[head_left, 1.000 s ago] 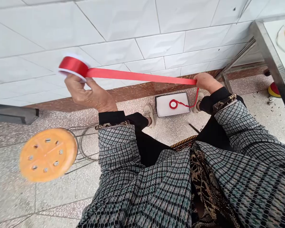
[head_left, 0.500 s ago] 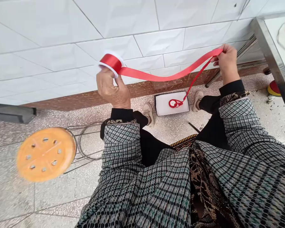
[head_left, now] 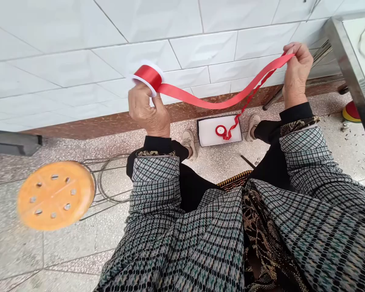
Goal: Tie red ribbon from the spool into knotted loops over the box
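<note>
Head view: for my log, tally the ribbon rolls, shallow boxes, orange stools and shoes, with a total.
Ribbon rolls: 2 (wide roll in the left hand, narrow roll in the shallow box)
Shallow boxes: 1
Orange stools: 1 (orange stool)
Shoes: 2 (left shoe, right shoe)
Total: 6
</note>
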A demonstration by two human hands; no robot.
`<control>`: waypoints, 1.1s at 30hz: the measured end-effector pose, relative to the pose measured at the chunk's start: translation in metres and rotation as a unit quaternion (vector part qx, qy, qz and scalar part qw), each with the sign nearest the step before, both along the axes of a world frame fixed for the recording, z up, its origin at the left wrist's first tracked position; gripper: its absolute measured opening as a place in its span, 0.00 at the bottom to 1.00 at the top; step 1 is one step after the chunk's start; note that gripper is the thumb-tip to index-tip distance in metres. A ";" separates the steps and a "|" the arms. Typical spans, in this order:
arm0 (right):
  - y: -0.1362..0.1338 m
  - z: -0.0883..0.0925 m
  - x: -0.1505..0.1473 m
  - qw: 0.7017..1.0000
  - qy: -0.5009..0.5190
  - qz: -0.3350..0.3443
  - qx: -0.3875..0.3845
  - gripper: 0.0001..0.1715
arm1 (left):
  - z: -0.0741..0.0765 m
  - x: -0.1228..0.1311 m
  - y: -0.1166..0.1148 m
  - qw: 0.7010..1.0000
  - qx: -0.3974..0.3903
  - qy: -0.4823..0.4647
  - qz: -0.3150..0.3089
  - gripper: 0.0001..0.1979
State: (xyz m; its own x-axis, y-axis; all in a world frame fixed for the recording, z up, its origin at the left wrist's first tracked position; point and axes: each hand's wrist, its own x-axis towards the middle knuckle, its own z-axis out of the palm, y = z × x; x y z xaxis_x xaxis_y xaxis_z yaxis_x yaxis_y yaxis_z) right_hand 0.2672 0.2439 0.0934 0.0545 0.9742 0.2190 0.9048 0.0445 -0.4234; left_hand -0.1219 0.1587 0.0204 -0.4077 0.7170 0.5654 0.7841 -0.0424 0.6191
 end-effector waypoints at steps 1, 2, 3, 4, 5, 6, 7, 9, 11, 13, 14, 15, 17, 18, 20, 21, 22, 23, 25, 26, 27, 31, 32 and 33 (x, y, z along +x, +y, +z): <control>0.002 -0.004 0.002 0.999 0.026 -0.019 0.000 0.30 | 0.000 0.001 0.000 1.000 0.002 0.007 -0.001 0.07; 0.003 -0.007 0.004 0.998 0.043 -0.040 -0.012 0.27 | 0.000 0.002 0.000 1.000 0.004 0.013 -0.001 0.07; 0.003 -0.011 0.007 0.997 0.028 -0.048 -0.047 0.25 | 0.000 0.004 0.000 1.000 0.004 0.018 -0.002 0.07; 0.003 -0.014 0.008 0.995 -0.014 -0.044 -0.093 0.23 | 0.001 0.006 -0.001 1.000 0.000 0.021 -0.005 0.07; 0.002 -0.016 0.010 0.989 -0.063 -0.037 -0.126 0.21 | 0.002 0.008 -0.001 1.000 -0.008 0.021 -0.009 0.07; 0.000 -0.018 0.011 0.983 -0.105 -0.028 -0.146 0.20 | 0.003 0.012 -0.001 1.000 -0.020 0.018 -0.016 0.07; -0.001 -0.019 0.011 0.978 -0.135 -0.020 -0.160 0.21 | 0.004 0.015 -0.001 0.999 -0.034 0.014 -0.026 0.07; -0.004 -0.021 0.011 0.968 -0.169 -0.014 -0.187 0.22 | 0.007 0.025 -0.001 0.998 -0.051 0.009 -0.044 0.07; -0.007 -0.022 0.010 0.958 -0.185 -0.010 -0.219 0.22 | 0.008 0.037 -0.002 0.997 -0.053 0.018 -0.061 0.08; -0.008 -0.022 0.009 0.954 -0.194 -0.008 -0.229 0.22 | 0.009 0.050 -0.003 0.994 -0.061 0.031 -0.089 0.08; -0.008 -0.022 0.008 0.953 -0.196 -0.007 -0.232 0.22 | 0.009 0.056 -0.003 0.991 -0.073 0.035 -0.108 0.07; -0.008 -0.022 0.008 0.952 -0.196 -0.009 -0.236 0.22 | 0.008 0.062 -0.004 0.987 -0.088 0.036 -0.130 0.06; -0.008 -0.021 0.004 0.950 -0.192 -0.019 -0.245 0.22 | 0.007 0.071 -0.005 0.979 -0.108 0.039 -0.170 0.05; -0.008 -0.021 0.000 0.951 -0.182 -0.018 -0.248 0.22 | 0.007 0.076 -0.005 0.976 -0.110 0.044 -0.185 0.05; -0.009 -0.021 -0.011 0.958 -0.150 0.010 -0.246 0.22 | 0.006 0.083 -0.005 0.972 -0.101 0.059 -0.205 0.06; -0.011 -0.021 -0.019 0.962 -0.115 0.047 -0.244 0.22 | 0.006 0.086 -0.005 0.971 -0.095 0.066 -0.210 0.06; -0.013 -0.022 -0.028 0.961 -0.084 0.089 -0.248 0.21 | 0.006 0.088 -0.005 0.970 -0.090 0.073 -0.214 0.07; -0.017 -0.024 -0.039 0.960 -0.048 0.126 -0.246 0.19 | 0.006 0.090 -0.005 0.969 -0.086 0.078 -0.217 0.07; -0.026 -0.029 -0.061 0.930 0.143 0.217 -0.261 0.20 | 0.006 0.092 -0.004 0.968 -0.079 0.084 -0.222 0.08; -0.032 -0.032 -0.072 0.900 0.226 0.251 -0.276 0.21 | 0.005 0.093 -0.004 0.968 -0.075 0.087 -0.223 0.09; -0.038 -0.035 -0.082 0.870 0.294 0.272 -0.288 0.22 | 0.005 0.092 -0.004 0.969 -0.070 0.089 -0.221 0.09; -0.053 -0.040 -0.107 0.787 0.427 0.287 -0.342 0.26 | 0.001 0.085 -0.002 0.974 -0.044 0.095 -0.202 0.09; -0.055 -0.040 -0.110 0.778 0.444 0.280 -0.344 0.28 | 0.001 0.083 -0.001 0.976 -0.039 0.093 -0.195 0.09; -0.056 -0.039 -0.111 0.773 0.458 0.273 -0.343 0.30 | 0.000 0.080 -0.001 0.978 -0.035 0.090 -0.187 0.08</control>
State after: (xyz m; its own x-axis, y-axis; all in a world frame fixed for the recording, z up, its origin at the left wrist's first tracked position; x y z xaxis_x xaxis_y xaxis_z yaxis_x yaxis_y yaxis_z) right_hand 0.1558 0.1878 0.0541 -0.5791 0.7770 -0.2467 0.1362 -0.2061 -0.9690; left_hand -0.0417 0.1579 0.0209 -0.0073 0.8365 0.5479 0.8183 -0.3100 0.4841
